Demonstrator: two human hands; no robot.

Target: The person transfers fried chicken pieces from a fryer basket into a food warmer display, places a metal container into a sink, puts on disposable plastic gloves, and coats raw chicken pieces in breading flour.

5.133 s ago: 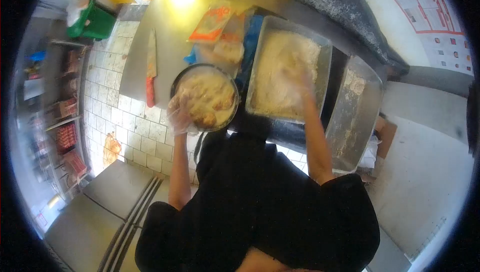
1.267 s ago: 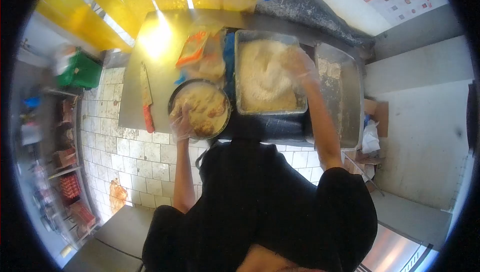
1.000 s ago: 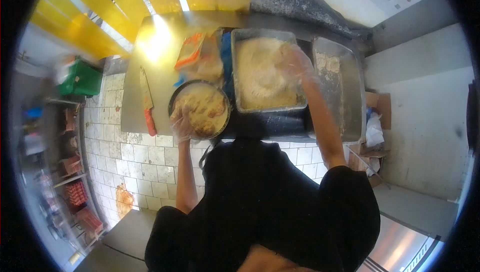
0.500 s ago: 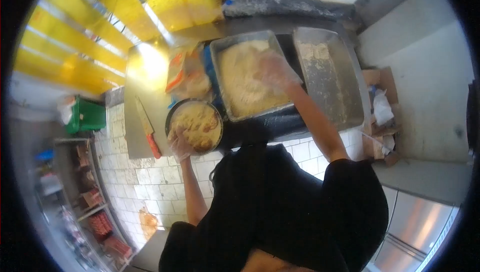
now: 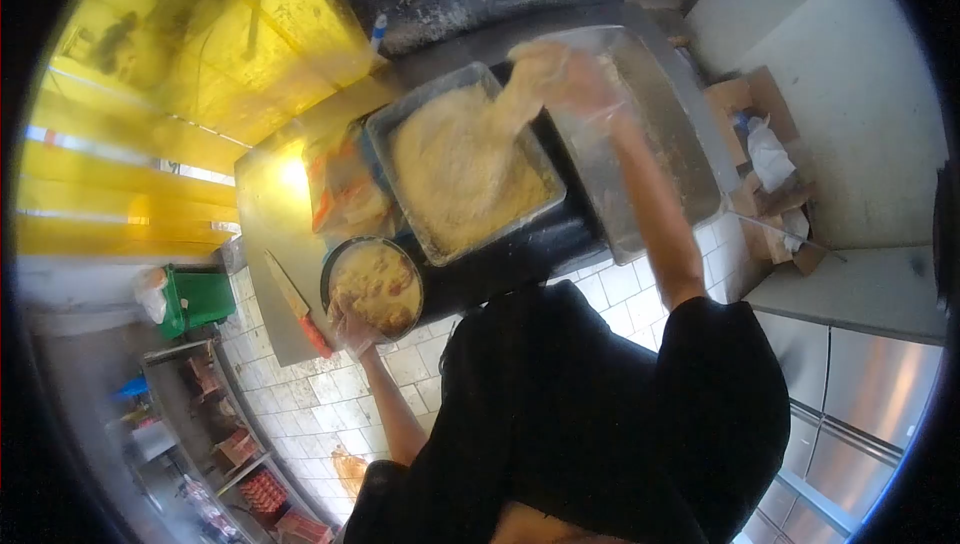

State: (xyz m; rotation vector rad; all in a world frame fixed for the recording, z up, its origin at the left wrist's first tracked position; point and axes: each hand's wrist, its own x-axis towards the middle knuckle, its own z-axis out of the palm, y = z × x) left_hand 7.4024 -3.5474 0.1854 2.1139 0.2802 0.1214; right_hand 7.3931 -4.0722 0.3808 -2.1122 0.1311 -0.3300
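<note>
My left hand [image 5: 352, 328], in a clear glove, grips the near left rim of a round dark bowl [image 5: 417, 316]. Chunky pieces in pale batter [image 5: 375, 284] fill the bowl. My right hand [image 5: 578, 84], gloved and coated with flour, is raised over the gap between two metal trays. It is closed round a blurred, flour-coated piece [image 5: 530, 82], whose lower end hangs over the flour tray's right edge. Pale yellowish flour [image 5: 455, 164] lies heaped in that tray [image 5: 436, 258]. The right tray [image 5: 655, 124] has flour residue on its bottom.
A knife with a red handle [image 5: 316, 337] lies left of the bowl. Orange-and-clear plastic bags [image 5: 345, 189] sit behind it. Yellow strip curtains [image 5: 200, 64] hang at the back left. Cardboard boxes [image 5: 765, 109] stand at the right, a green bin [image 5: 198, 296] at the left.
My right hand has risen out of the flour and moved right, with a coated piece in it. My left hand remains at the bowl. The whole view has turned.
</note>
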